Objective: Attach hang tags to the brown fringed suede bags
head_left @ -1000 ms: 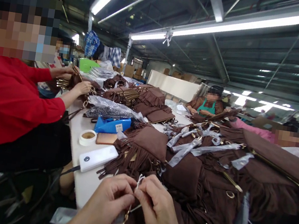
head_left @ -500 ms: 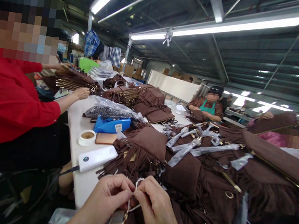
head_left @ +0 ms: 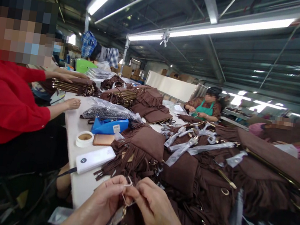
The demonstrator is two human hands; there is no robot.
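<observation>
At the bottom centre my left hand [head_left: 107, 198] pinches a thin white string [head_left: 129, 182] between thumb and fingers. My right hand [head_left: 150, 203] is closed on the same string, its fingertips touching those of the left. Just under the fingers hangs a gold metal clasp [head_left: 124, 211] with a chain, and a bit of clear plastic is beside it. Brown fringed bags [head_left: 148, 142] lie heaped in front of and to the right of my hands, several with plastic-wrapped gold hardware.
On the white table [head_left: 73, 123] are a white device [head_left: 94, 160] with a cable, a tape roll [head_left: 84, 138], a brown flat case [head_left: 103, 139] and a blue dispenser [head_left: 110, 125]. A person in red sits at left; others work across the table and at right.
My fingertips and the string have shifted slightly left, and the right fingers now overlap the left ones. The person in red has moved a hand onto the stacked bags.
</observation>
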